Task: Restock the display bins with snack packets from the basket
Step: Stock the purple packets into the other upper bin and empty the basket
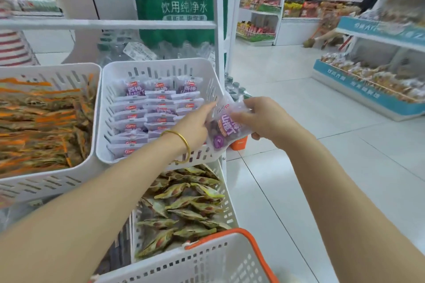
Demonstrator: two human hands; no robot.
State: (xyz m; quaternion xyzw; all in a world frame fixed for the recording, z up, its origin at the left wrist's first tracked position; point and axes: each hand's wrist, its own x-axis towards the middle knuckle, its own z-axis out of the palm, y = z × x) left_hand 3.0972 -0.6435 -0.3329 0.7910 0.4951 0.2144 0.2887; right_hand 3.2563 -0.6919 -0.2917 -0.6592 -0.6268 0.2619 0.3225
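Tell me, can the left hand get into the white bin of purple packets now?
Probably yes. The left hand hovers over the front right corner of the white bin, open on top, with nothing between them. It shares a grip on a purple packet with the right hand, though.

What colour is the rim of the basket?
Orange rim on the white plastic basket; head view.
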